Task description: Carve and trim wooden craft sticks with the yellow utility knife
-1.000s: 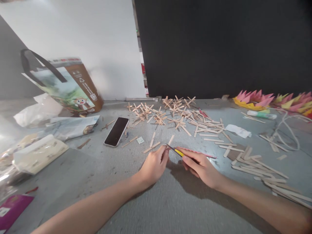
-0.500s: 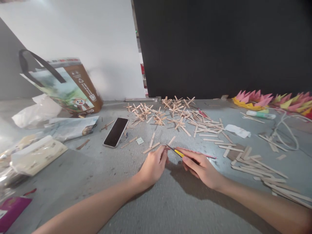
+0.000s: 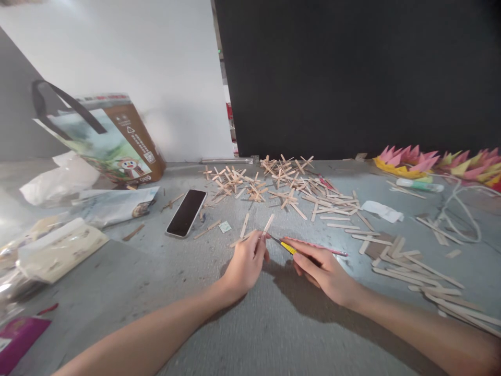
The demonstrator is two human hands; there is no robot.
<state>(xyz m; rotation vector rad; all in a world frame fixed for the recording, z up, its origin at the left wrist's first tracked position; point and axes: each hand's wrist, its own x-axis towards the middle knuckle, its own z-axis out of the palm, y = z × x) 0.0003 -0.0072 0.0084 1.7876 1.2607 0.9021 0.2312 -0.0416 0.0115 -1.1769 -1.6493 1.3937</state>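
My left hand (image 3: 246, 263) is closed, its thumb and fingers pinching a flat wooden craft stick (image 3: 268, 223) whose upper end points up and away. In my right hand (image 3: 323, 271) is a slim craft knife (image 3: 288, 247) with a yellow handle and a dark narrow blade. The blade's tip reaches the left fingertips, close to the stick; whether it touches the wood I cannot tell. A pink pencil (image 3: 340, 253) shows along the far side of my right hand; whether the fingers hold it too is hidden. Two loose sticks (image 3: 244, 225) lie just beyond my left hand.
Star-shaped stick pieces (image 3: 256, 190) cluster at the back, with loose sticks (image 3: 415, 269) spread to the right. A phone (image 3: 186, 213) lies left of centre. A carrier bag (image 3: 117, 141) stands at back left, and pink-yellow paper flowers (image 3: 409, 159) sit at back right.
The stick in my left fingers has swung to a more upright angle, and more of it shows. My left hand has shifted slightly; my right hand with the knife stays nearly still.
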